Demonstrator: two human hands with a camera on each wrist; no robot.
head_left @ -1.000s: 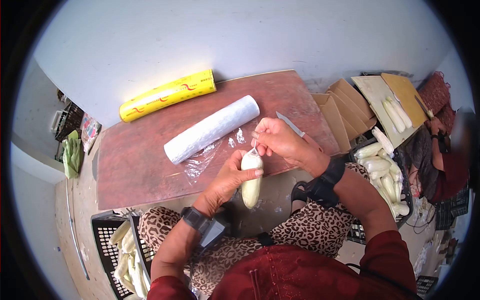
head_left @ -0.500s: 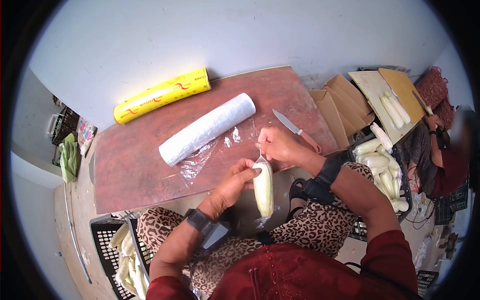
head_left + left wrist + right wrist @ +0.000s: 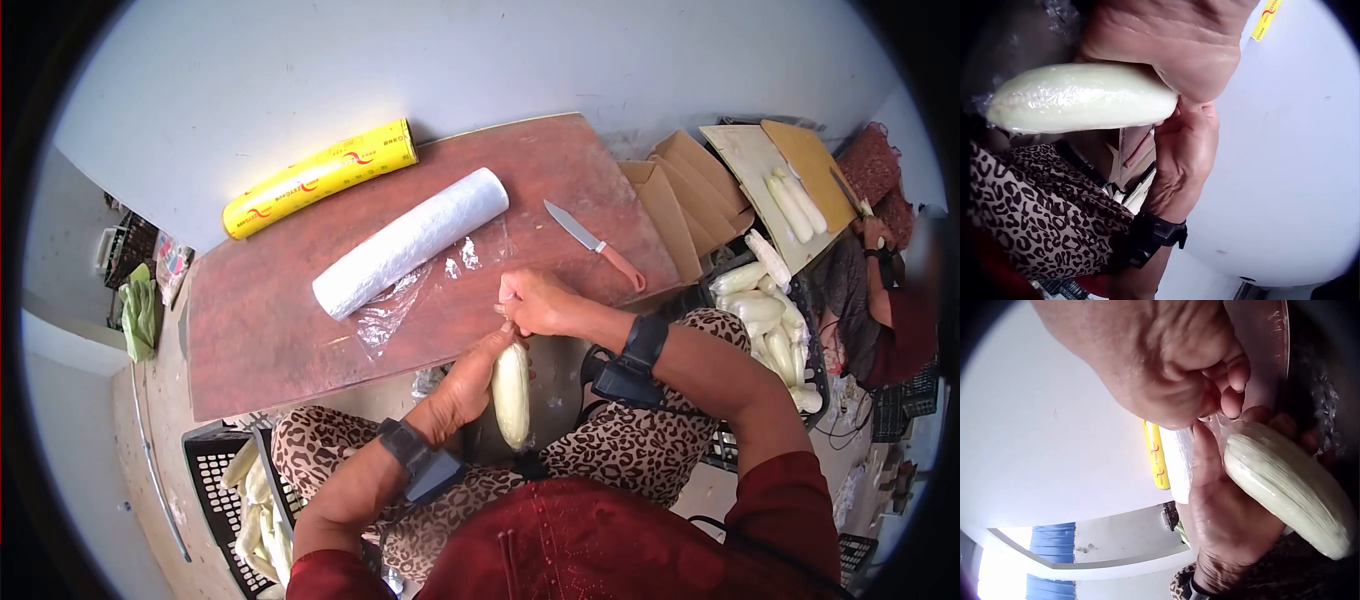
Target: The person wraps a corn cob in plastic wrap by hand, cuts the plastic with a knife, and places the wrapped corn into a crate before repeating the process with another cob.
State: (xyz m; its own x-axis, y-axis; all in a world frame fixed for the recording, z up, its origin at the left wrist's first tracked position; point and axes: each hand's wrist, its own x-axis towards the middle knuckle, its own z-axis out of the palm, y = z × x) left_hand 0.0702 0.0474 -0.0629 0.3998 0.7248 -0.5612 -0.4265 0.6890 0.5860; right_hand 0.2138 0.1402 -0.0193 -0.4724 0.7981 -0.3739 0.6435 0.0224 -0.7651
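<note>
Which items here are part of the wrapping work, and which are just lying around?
In use: wrapped corn cob, held by left hand; right hand pinching the film at its tip; cling film roll; board.
Lying about: knife; yellow boxed roll; cardboard.

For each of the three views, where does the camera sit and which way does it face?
Head: looks down at the brown board; both arms and lap show.
Left wrist: looks past the left hand at the wrapped white vegetable; right hand beyond.
Right wrist: looks past the right hand at that vegetable, in the left hand's grip.
All share the vegetable.
</note>
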